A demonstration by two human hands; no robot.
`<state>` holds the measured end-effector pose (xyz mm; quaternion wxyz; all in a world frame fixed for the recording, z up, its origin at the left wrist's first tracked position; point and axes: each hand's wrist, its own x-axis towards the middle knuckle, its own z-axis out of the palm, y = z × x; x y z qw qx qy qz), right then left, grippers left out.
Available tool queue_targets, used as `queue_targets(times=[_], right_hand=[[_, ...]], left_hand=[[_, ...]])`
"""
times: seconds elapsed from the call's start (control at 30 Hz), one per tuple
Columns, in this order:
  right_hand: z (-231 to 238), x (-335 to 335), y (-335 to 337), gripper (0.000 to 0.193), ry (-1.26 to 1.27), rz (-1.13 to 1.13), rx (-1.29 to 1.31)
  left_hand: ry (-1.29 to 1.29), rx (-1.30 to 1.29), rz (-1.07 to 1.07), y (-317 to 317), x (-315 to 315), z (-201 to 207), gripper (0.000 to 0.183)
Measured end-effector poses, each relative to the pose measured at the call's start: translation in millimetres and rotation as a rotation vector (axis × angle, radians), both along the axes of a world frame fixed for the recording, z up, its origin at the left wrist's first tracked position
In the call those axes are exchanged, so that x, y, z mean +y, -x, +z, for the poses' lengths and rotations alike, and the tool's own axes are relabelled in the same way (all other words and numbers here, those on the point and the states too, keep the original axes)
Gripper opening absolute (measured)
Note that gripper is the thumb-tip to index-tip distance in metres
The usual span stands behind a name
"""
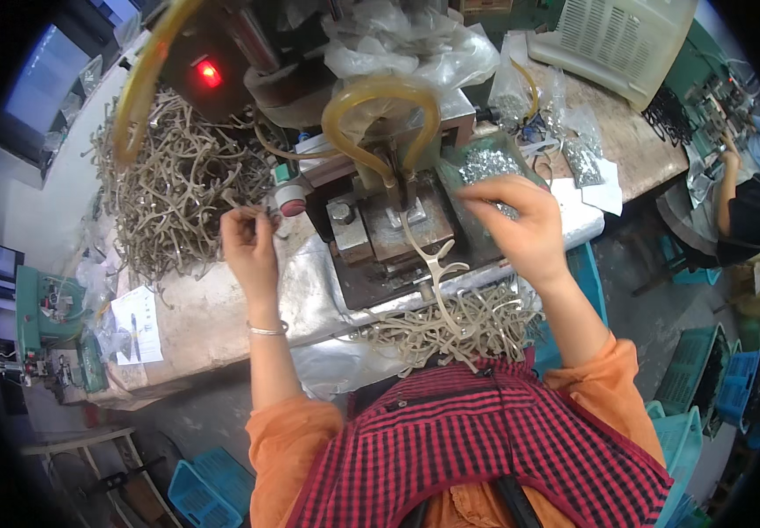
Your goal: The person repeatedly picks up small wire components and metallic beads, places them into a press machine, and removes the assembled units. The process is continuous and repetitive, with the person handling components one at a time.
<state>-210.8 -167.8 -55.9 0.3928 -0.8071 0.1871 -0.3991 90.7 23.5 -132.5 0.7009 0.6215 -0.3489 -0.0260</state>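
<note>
I'm holding my left hand (250,246) beside beige branched pieces (177,176), my right hand (525,231) apart near metal bits (485,165), both grips unclear.

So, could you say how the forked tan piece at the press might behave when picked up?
The forked tan piece probably feels light, its arms being thin. It may flex, given its slender, curved stem. Its prongs could snag the similar pieces heaped nearby.

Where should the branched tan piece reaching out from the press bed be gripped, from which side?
Probably on the branched tan piece's bare stem, below its prongs, from the left: the prongs fork rightward, while the far end lies over the press bed.
</note>
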Motion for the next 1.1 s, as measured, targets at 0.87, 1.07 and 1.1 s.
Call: queue_targets(times=[0.87,1.07,1.1], right_hand=[[-73,-35,1,0.024,0.399,-0.56,0.495],[-85,-58,10,0.015,0.395,-0.571,0.321],[-89,-60,10,0.014,0.345,-0.589,0.322]], left_hand=[[-0.04,-1.13,-0.298,127,-3,92,0.027],[0.023,-1.211,-0.356,142,-37,94,0.023],[-0.007,-1.216,-0.369,143,-37,99,0.024]])
